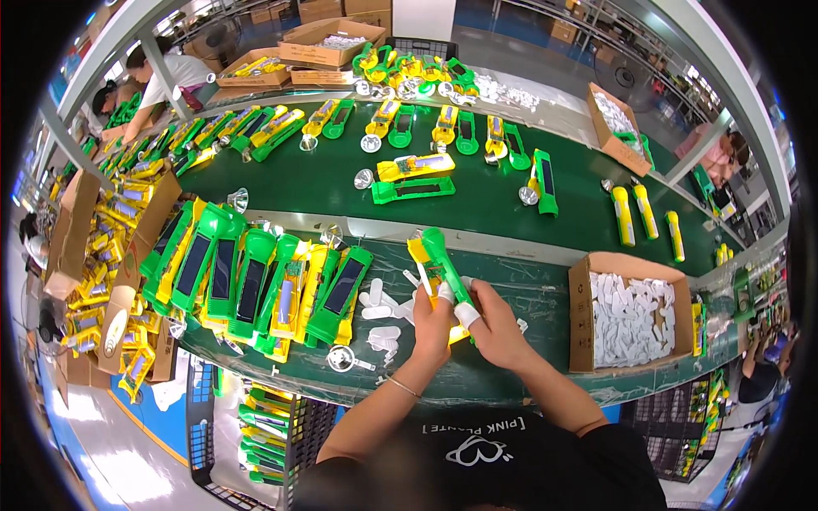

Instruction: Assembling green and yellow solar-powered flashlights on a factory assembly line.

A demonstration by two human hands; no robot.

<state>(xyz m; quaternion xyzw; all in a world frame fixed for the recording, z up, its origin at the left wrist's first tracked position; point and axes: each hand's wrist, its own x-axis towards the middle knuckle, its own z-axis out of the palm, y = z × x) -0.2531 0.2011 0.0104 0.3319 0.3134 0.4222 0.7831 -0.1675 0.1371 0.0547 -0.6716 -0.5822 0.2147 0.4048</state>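
Note:
Both my hands grip a green and yellow flashlight point(437, 253) above the work table, its wide end pointing away from me. My left hand point(433, 324) closes on its yellow side. On the green side, my right hand point(498, 328) is wrapped round the lower part, thumb on top. White covers sit on some fingertips. The two shell halves are slightly apart at the wide end; what lies between them is mostly hidden. Beside my left hand lie loose white plastic pieces point(381, 311). A round reflector point(341, 358) rests near the table's front edge.
Left of my hands, several flashlights with dark panels point(251, 285) lie in a row. A carton point(582, 319) of white pieces stands at right. Yellow shells overfill a carton point(77, 230) at far left. Beyond runs a green belt point(281, 187) with flashlight parts. Black crates point(311, 439) flank me below.

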